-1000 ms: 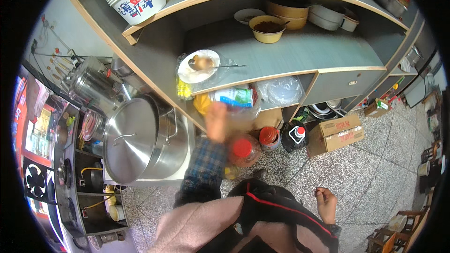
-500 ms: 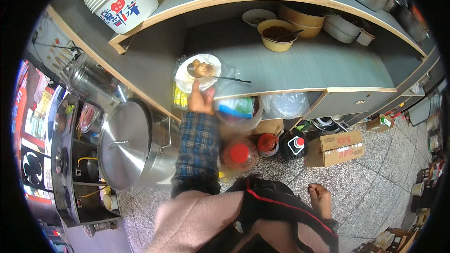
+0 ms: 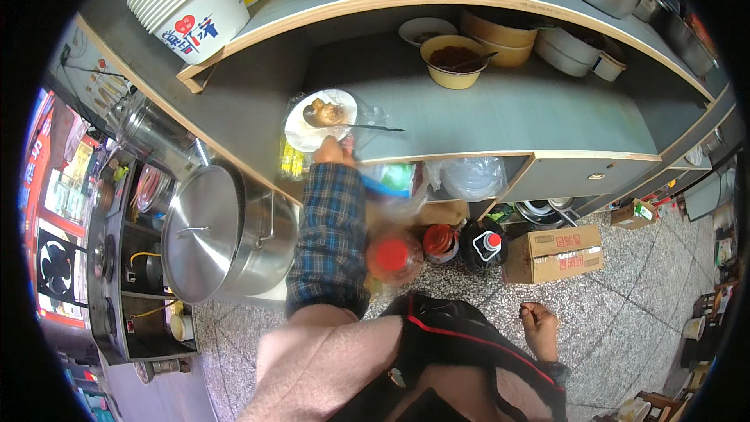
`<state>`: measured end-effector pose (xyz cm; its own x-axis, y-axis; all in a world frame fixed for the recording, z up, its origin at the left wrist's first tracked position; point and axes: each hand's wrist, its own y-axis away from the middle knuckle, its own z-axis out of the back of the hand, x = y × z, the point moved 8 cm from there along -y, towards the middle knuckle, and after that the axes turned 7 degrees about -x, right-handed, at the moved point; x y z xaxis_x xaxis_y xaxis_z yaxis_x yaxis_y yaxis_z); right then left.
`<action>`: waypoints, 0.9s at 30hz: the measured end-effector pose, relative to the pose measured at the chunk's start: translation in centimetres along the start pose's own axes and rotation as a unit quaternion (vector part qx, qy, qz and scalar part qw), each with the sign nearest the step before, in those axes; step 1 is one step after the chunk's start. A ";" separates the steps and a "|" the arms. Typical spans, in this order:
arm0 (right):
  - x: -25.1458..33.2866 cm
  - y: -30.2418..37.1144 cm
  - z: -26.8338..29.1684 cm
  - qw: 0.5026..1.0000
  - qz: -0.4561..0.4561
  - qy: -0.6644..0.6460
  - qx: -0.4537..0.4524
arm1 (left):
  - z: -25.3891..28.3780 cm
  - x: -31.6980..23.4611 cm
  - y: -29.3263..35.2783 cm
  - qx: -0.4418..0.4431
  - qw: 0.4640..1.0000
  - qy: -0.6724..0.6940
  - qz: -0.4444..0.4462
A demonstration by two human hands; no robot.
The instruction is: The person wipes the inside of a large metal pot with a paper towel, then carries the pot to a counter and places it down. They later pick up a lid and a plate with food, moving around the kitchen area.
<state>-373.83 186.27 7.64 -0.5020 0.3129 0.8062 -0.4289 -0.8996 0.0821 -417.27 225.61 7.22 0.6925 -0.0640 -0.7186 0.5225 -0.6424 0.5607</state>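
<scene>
A white plate (image 3: 303, 134) holds pale brown food (image 3: 326, 113) and a dark-handled spoon (image 3: 369, 127), whose handle reaches past the rim to the right. Clear plastic bagging (image 3: 373, 115) lies under and around the plate at the left front of the grey shelf. My left hand (image 3: 333, 150) is closed at the plate's near rim, its fingers partly hidden. Below it are yellow packets (image 3: 294, 161). My right hand (image 3: 539, 330) hangs at the lower right over the speckled floor, fingers curled in, and I see no object in it.
On the shelf stand a yellow bowl (image 3: 453, 70) of dark red seasoning and more tubs. A large lidded steel pot (image 3: 205, 234) is left of my forearm. Red-capped jars (image 3: 394, 258), a dark bottle (image 3: 484, 246) and a cardboard box (image 3: 553, 254) stand on the floor.
The plate and my left hand have shifted slightly left and the thumb lies less far over the rim. The whole view has moved a little. My right hand stays curled.
</scene>
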 end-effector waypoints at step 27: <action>0.2 0.9 -4.1 0.996 0.032 0.082 0.004 | -1.0 0.0 11.5 0.539 0.568 -0.376 -0.496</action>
<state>-377.41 186.76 5.44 -0.6442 0.3001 0.7035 -0.3864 -0.9215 0.0392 -410.80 218.93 14.12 -0.2956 0.6895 -0.6612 -0.4188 -0.7156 -0.5591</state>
